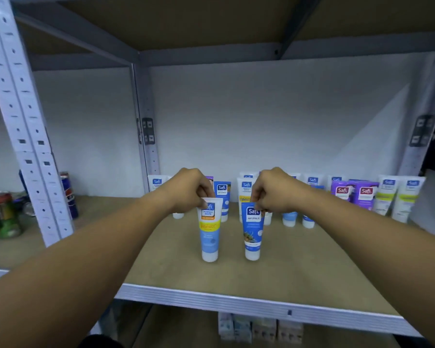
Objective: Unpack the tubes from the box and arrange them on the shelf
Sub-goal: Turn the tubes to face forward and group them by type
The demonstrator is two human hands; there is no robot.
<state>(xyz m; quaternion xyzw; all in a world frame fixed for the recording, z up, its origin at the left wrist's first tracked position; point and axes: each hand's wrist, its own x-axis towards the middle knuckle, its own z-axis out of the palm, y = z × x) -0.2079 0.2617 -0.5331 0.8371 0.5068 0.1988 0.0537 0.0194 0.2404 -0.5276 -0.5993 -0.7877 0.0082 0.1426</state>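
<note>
The scene is evenly and coolly lit, with a bluish cast. A diagonal shadow is thrown across the back wall (274,116). Straight shelf posts (23,116) are bent by wide-angle distortion; edges are softly blurred.

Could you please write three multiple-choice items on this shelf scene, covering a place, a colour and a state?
1. Where do the two held tubes stand?
A) in front of the back row
B) on the floor
C) in a box

2. What colour is the tube under the right hand?
A) purple
B) blue
C) green

3. What is the left hand doing?
A) resting flat
B) hanging idle
C) pinching a tube's top

Answers: 1 A, both stand on the shelf nearer the camera; 2 B, the Naturals tube is blue; 3 C, fingers grip the Perfect White tube.
</note>
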